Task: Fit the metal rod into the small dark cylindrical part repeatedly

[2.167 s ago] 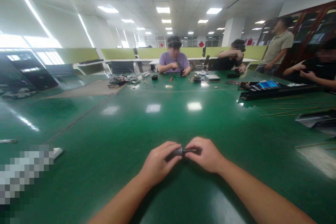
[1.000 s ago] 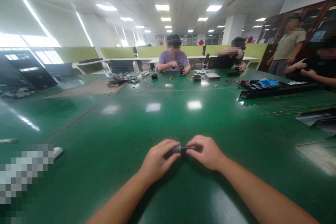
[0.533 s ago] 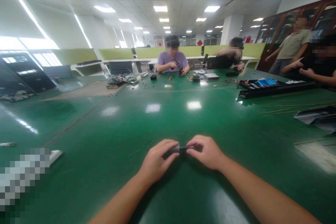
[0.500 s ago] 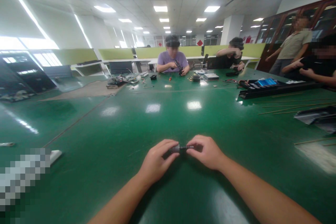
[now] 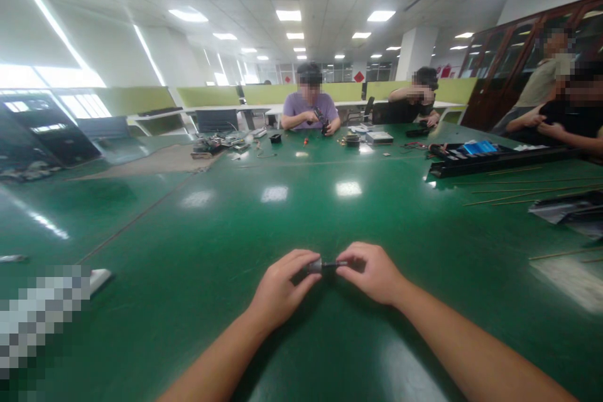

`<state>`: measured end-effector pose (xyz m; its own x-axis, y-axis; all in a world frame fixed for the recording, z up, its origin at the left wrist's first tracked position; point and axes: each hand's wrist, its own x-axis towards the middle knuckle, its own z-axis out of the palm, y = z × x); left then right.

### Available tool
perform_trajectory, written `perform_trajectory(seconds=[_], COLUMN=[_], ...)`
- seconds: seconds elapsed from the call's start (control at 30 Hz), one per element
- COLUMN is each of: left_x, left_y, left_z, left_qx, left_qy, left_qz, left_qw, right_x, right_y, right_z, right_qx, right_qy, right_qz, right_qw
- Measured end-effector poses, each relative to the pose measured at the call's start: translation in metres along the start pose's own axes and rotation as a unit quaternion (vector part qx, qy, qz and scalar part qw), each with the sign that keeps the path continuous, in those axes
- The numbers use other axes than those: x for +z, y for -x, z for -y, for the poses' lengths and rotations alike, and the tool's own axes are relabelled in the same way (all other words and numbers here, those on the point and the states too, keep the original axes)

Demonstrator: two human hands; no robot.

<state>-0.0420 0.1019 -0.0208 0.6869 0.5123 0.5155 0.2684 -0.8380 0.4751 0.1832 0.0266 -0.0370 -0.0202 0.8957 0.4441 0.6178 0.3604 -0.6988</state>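
Note:
My left hand (image 5: 284, 286) is closed around a small grey cylinder (image 5: 315, 266), its fingers over the top and thumb below. A thin dark rod (image 5: 330, 264) runs out of the cylinder's right end, in line with it. The rod's far tip sits in a pinch between the thumb and forefinger of my right hand (image 5: 374, 274). Both hands are just above the green table (image 5: 301, 220), close to its near side. Part of the cylinder is covered by my left fingers, and the exact kind of part is too small to tell.
Across the table a person in purple (image 5: 308, 107) handles a black tool. Loose electronic parts (image 5: 211, 143) lie at the far left. A black tray (image 5: 490, 160) with blue items and several thin rods (image 5: 518, 190) are on the right. A blurred-out white object lies at lower left.
My hands hardly move and keep the same hold on the cylinder and rod. At the far right, a standing person has moved further right, behind a seated one.

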Motion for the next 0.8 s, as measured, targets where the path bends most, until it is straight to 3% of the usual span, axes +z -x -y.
perform_trajectory(seconds=[0.8], left_x=[-0.0009], left_y=[-0.001], left_z=[0.0032], left_qx=[-0.015], left_qy=[0.004], left_qz=[0.004], left_qw=[1.0], right_x=[-0.0027], right_y=[-0.0004], right_z=[-0.0014], right_qx=[0.017], right_qy=[0.001], right_qz=[-0.003], right_qw=[1.0])
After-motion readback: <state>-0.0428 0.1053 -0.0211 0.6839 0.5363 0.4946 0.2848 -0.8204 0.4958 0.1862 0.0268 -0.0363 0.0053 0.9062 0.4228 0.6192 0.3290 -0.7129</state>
